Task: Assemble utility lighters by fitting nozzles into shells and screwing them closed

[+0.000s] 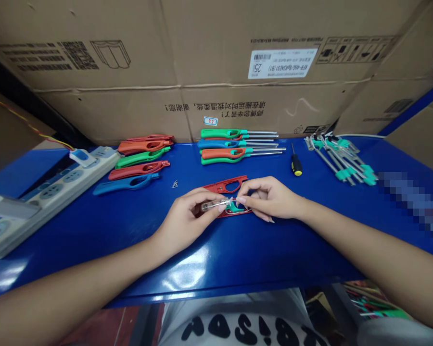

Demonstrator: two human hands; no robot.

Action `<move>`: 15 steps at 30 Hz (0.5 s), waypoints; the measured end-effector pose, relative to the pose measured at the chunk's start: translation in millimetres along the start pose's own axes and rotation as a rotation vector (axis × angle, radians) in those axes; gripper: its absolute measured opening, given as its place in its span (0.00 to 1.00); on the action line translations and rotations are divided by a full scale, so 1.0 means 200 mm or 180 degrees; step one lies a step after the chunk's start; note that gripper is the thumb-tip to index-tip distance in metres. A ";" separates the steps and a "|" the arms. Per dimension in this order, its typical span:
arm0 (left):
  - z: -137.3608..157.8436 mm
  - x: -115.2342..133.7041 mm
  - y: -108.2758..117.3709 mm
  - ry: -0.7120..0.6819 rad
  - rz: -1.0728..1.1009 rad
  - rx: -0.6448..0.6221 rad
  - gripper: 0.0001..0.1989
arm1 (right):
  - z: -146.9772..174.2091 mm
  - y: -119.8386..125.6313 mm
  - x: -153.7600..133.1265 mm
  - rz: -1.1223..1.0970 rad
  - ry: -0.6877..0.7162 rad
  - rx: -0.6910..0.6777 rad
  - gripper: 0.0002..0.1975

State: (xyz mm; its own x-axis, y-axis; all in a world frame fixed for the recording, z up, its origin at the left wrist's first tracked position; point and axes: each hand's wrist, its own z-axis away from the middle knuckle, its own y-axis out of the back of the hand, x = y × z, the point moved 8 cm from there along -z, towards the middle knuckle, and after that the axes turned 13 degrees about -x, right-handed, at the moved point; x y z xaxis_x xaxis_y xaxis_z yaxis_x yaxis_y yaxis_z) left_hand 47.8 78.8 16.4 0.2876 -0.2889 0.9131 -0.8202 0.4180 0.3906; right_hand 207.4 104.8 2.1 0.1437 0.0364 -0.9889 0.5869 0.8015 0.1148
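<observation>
My left hand (185, 216) pinches a clear lighter fuel tank (213, 205) between thumb and fingers. My right hand (274, 199) is closed at the tank's right end, its thumb and forefinger pressed together; whatever lies between them is too small to make out. Under both hands is a red lighter shell half (236, 213), holding a green trigger piece (234, 207) and a thin pale wire or tube. Just behind lies the other red shell half (225, 185) with its oval handle opening, partly covered by my fingers.
Empty coloured shells (139, 169) lie at left, beside a power strip (63, 185). Small screws (175, 184) sit nearby. Several long-tube lighters (223, 154) lie at the back, a screwdriver (296, 163) and metal tube assemblies (341, 161) to the right. Cardboard (209, 43) stands behind.
</observation>
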 end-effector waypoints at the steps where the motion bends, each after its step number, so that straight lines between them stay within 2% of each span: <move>1: 0.00 0.00 0.00 -0.0010 -0.0004 0.0003 0.08 | 0.00 0.00 0.00 -0.0008 0.0003 0.0000 0.17; 15: 0.00 -0.03 0.00 0.0070 0.0046 -0.0011 0.09 | 0.00 0.00 0.01 0.0092 -0.0032 0.0010 0.18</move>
State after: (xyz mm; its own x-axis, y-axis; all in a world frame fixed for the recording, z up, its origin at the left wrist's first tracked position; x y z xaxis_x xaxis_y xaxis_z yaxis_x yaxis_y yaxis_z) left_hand 46.6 80.1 10.6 0.2866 -0.2637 0.9210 -0.8227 0.4250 0.3777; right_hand 208.1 105.5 0.9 0.1687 0.0534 -0.9842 0.5850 0.7983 0.1435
